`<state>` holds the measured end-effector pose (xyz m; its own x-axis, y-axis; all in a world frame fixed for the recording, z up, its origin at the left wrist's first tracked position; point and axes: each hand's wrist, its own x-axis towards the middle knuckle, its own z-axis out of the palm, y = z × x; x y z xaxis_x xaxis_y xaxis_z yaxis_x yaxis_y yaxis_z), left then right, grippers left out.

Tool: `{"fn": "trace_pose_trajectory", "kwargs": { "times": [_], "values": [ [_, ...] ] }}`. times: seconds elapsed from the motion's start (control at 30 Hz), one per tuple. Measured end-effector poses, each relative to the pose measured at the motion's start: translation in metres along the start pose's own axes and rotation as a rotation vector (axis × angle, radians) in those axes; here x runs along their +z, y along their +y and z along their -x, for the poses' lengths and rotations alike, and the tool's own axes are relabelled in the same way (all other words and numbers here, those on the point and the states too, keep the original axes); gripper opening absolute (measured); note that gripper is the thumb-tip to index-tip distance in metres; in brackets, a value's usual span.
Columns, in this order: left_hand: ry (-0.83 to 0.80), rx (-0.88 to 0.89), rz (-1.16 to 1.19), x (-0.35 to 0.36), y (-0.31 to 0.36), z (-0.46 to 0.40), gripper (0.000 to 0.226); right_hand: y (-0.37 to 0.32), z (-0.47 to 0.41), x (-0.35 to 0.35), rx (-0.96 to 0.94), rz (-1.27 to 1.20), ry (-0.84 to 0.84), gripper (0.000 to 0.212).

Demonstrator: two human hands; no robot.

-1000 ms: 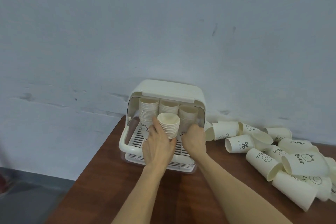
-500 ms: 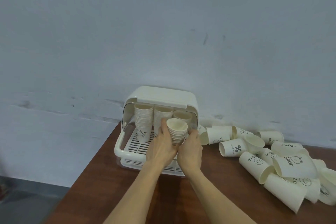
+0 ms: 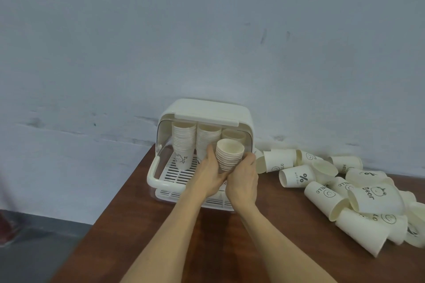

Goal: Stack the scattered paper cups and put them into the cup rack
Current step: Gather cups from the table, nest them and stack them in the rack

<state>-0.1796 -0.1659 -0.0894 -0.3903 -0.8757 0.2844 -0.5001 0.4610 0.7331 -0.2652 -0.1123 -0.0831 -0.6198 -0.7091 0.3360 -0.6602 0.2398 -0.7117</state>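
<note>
A cream cup rack (image 3: 153,172) with a raised lid stands on the brown table against the wall. Three stacks of paper cups (image 3: 182,145) stand inside it at the back. In front of them, both of my hands grip another stack of cups (image 3: 228,155), mouth up and tilted a little right, over the rack's slatted floor. My left hand (image 3: 208,174) wraps its left side. Against its right side and base presses my right hand (image 3: 243,178). The stack's foot is hidden by my fingers.
Several loose paper cups (image 3: 296,176) with black print lie on their sides in a heap right of the rack, reaching the frame's right edge. The table (image 3: 138,225) ends at its left edge beside the rack. A grey-blue wall stands close behind.
My right hand has come off the rack's right side onto the stack. Both hands have shifted the stack right, toward the front right of the rack.
</note>
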Motion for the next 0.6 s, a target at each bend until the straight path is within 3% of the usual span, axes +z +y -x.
{"fn": "trace_pose_trajectory", "kwargs": {
  "times": [0.13, 0.3, 0.6],
  "values": [
    [-0.061, -0.055, -0.060, 0.0008, -0.0034, -0.0035, 0.069, 0.0012, 0.0014, 0.0002, -0.019, 0.011, -0.001, 0.040],
    [-0.095, -0.055, -0.157, 0.0020, -0.0040, -0.0051, 0.044, 0.0038, -0.0005, 0.0035, -0.041, 0.034, 0.020, 0.042],
    [-0.063, -0.071, -0.150, 0.0003, -0.0025, -0.0010, 0.049, 0.0061, -0.0014, 0.0060, -0.033, -0.010, 0.048, 0.034]
  ]
}}
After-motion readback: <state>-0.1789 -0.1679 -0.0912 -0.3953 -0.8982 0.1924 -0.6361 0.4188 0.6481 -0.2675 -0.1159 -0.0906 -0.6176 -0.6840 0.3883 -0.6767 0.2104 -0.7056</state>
